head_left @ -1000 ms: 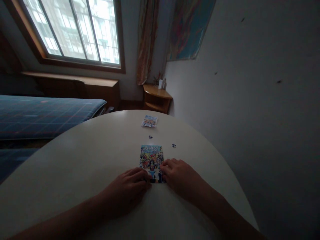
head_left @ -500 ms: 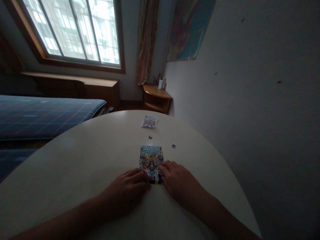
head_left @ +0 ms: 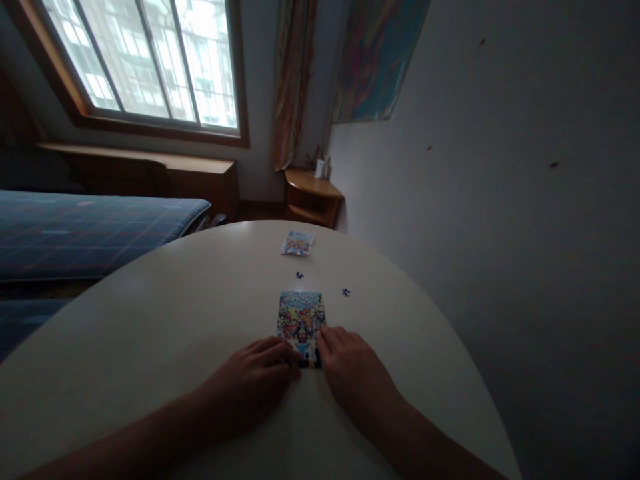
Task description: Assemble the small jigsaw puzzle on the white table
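Observation:
A small, brightly printed jigsaw puzzle [head_left: 301,317] lies flat on the white round table [head_left: 200,293] in front of me. My left hand [head_left: 265,370] rests at its lower left corner, fingers bent and covering that part. My right hand [head_left: 347,360] is against the right edge with its fingers pressed together; whatever its fingertips touch is hidden. Beyond the puzzle lie two loose dark puzzle pieces, one piece [head_left: 299,275] above its top edge and another piece [head_left: 346,292] to the upper right.
Near the table's far edge lies a small printed picture sheet [head_left: 297,243]. A bed with a plaid mattress [head_left: 100,230] stands to the left. Past the table are a wooden corner stand [head_left: 314,183] and a window [head_left: 150,60]. A bare wall [head_left: 475,200] runs along the right.
My right hand has turned slightly, and its fingers have drawn closer together along the puzzle's right edge. My left hand stays in nearly the same place.

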The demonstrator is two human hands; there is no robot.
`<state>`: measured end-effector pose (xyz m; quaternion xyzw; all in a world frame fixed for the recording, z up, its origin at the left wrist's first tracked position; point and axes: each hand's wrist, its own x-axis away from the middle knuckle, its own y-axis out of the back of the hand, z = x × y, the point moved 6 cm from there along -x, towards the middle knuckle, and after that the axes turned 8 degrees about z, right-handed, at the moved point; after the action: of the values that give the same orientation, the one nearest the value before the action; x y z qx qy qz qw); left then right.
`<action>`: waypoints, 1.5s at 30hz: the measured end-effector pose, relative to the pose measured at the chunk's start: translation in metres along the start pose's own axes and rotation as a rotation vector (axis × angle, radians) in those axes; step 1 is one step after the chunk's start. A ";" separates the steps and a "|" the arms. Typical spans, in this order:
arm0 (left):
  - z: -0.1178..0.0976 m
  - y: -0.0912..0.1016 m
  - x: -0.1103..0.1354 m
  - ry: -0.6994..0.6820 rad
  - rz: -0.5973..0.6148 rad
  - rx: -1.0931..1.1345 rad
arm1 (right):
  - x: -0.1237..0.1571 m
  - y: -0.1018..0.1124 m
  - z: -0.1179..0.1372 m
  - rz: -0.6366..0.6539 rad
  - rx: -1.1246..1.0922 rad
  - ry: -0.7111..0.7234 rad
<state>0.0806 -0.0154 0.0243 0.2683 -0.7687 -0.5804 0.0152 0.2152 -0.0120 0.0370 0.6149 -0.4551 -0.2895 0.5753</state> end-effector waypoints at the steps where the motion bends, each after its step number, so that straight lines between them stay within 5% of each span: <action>1: 0.000 0.000 0.000 0.001 -0.001 0.001 | 0.000 0.000 0.000 -0.007 -0.006 -0.010; 16: -0.002 0.004 0.000 -0.018 -0.030 0.010 | 0.002 0.002 -0.002 0.081 -0.145 -0.045; 33: -0.003 0.003 0.001 -0.009 0.002 -0.006 | -0.001 0.010 -0.012 0.016 -0.212 -0.003; 45: -0.004 0.005 -0.001 -0.011 -0.013 -0.011 | -0.003 0.009 -0.042 -0.061 -0.403 0.192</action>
<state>0.0808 -0.0180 0.0302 0.2699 -0.7639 -0.5861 0.0086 0.2485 0.0100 0.0527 0.5256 -0.3126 -0.3318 0.7183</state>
